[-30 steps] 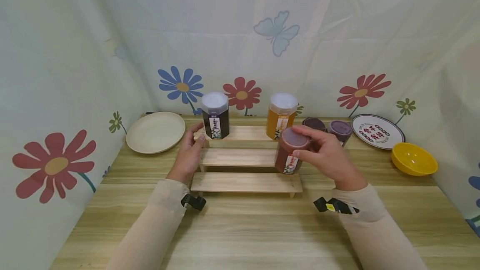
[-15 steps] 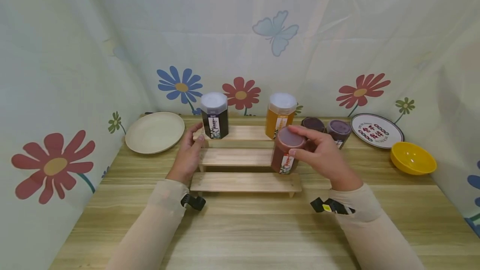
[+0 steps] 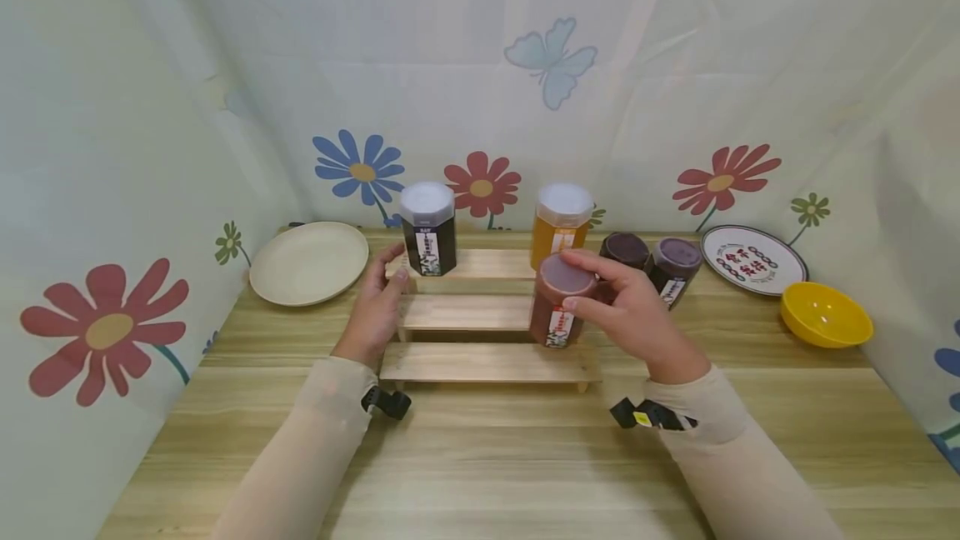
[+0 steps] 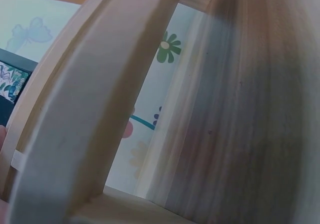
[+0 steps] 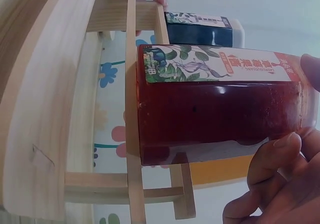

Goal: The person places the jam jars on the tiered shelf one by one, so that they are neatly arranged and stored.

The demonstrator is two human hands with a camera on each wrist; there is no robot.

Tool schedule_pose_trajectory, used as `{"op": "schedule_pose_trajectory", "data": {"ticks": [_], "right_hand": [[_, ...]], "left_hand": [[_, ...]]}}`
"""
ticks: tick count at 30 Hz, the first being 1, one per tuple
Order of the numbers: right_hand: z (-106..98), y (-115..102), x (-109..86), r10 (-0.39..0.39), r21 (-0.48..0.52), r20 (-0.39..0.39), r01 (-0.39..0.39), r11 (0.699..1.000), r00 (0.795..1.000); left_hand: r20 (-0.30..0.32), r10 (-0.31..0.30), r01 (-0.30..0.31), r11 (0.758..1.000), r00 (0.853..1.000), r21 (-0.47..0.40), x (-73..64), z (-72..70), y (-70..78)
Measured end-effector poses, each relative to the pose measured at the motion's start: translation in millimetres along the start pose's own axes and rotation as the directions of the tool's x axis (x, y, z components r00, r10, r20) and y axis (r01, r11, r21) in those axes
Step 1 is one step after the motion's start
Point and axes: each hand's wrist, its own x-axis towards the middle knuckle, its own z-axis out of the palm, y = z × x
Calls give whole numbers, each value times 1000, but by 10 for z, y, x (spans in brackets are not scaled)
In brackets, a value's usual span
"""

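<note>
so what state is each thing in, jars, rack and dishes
Wooden rack: standing, left end gripped by left hand
Red jar: closed, upright, gripped by right hand
Black jar: closed, upright on rack
Orange jar: closed, upright on rack
Dark-topped jar: upright, partly hidden
Purple-topped jar: upright
Yellow bowl: upright
Cream plate: face up
Printed plate: face up

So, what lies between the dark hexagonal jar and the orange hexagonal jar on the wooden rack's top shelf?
Nothing stands there: the head view shows bare wooden shelf from the dark jar to the orange jar.
</note>
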Motion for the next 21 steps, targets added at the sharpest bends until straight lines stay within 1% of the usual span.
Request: {"op": "schedule_pose_trajectory", "data": {"ticks": [6, 12, 15, 21], "right_hand": [[46, -35, 34, 17, 20, 34, -18, 1000, 999], [121, -21, 108, 0, 48, 54, -3, 999, 999], [160, -31, 142, 2, 34, 60, -4, 999, 998], [216, -56, 193, 35, 24, 79, -37, 999, 996]], "left_hand": [[-9, 10, -10, 1000, 1000, 3, -1, -5, 10], [-9, 0, 0, 1000, 1000, 3, -1, -1, 12], [-8, -8, 8, 1000, 1000, 5, -8, 3, 14], [-14, -5, 5, 1000, 1000, 7, -32, 20, 42]]}}
